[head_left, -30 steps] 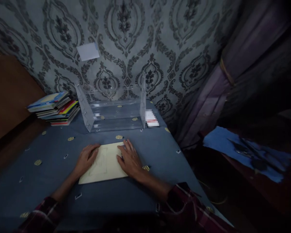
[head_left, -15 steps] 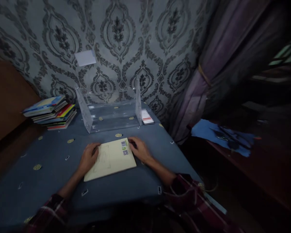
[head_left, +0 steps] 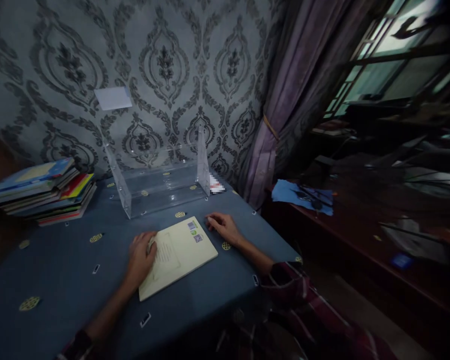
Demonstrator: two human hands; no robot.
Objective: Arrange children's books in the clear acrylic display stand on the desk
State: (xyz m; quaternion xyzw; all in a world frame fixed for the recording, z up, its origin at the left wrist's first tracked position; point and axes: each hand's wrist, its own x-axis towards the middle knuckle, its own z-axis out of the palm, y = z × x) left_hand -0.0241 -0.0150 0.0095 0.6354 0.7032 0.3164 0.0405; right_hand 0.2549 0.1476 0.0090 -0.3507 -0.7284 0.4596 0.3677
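Observation:
A thin cream-coloured book (head_left: 182, 255) lies closed and slanted on the table, with a framed block of text, a barcode and a QR code on its cover. Along its left edge rests my left hand (head_left: 142, 255), thumb over the cover and fingers gripping the side. My right hand (head_left: 225, 227) is just off the top right corner, near the tablecloth, its fingers loosely bent and apart with nothing in them. Behind the book stands a clear plastic rack (head_left: 161, 187) with two upright sides.
Several stacked books (head_left: 48, 190) sit at the left. A pixelated white-and-red item (head_left: 216, 185) lies right of the rack. The patterned blue cloth (head_left: 71, 290) covers the table. Beyond its right edge, a dark red table (head_left: 345, 240) bears a blue cloth (head_left: 288, 192) with dark tools on it.
The view has swung to the right. My right hand has come away from the book's right edge; my left hand stays on the left side. The book lies at a steeper slant.

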